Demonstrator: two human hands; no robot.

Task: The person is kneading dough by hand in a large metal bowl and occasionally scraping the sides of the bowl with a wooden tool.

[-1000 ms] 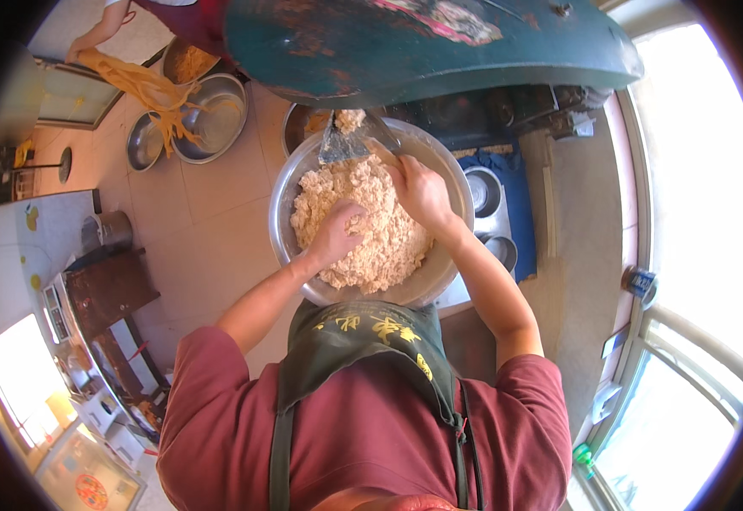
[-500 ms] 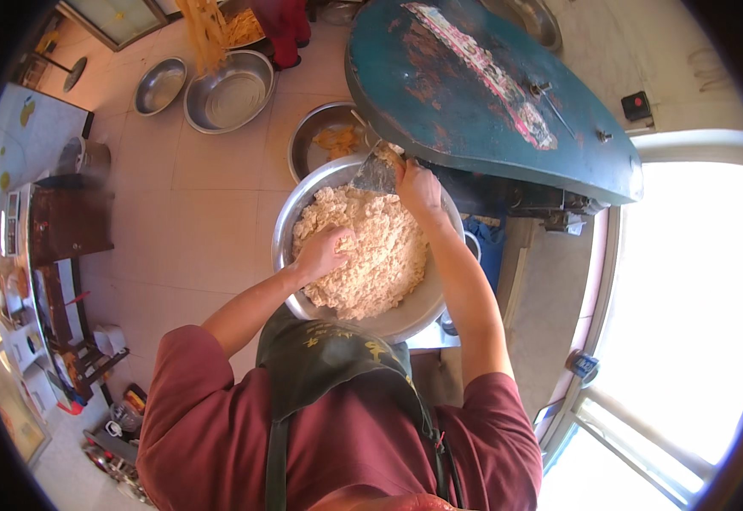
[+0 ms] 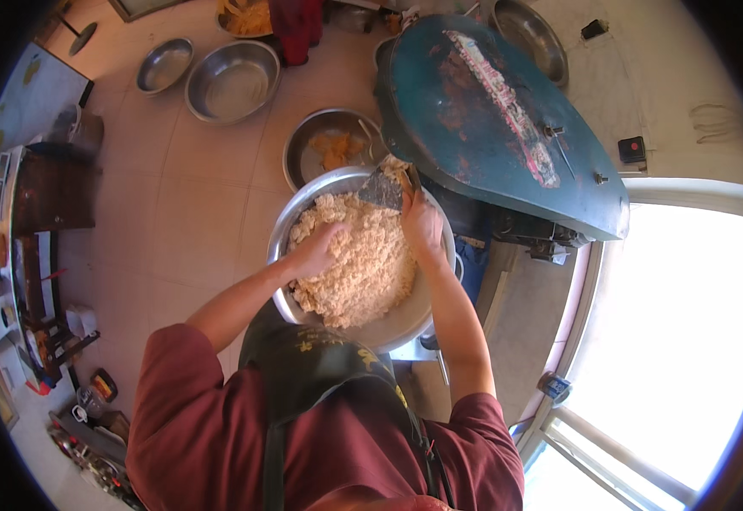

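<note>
Centrally, a pale crumbly mixture (image 3: pixel 359 264) fills the large steel bowl (image 3: pixel 414 319). At its 9 o'clock, the left hand (image 3: pixel 319 249) presses half-curled into the mixture. At 1 o'clock, the right hand (image 3: pixel 423 228) grips a flat metal scraper (image 3: pixel 385 187). Beyond, at 12 o'clock, sits a smaller bowl (image 3: pixel 303 153); at 2 o'clock, a teal machine cover (image 3: pixel 491 119).

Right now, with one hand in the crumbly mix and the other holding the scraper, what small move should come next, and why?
Probably draw the scraper down along the far wall of the big steel bowl toward the middle. The right hand grips it at the far rim, where some mix sits high, while the left hand presses into the heap and could fold in what comes loose.
</note>
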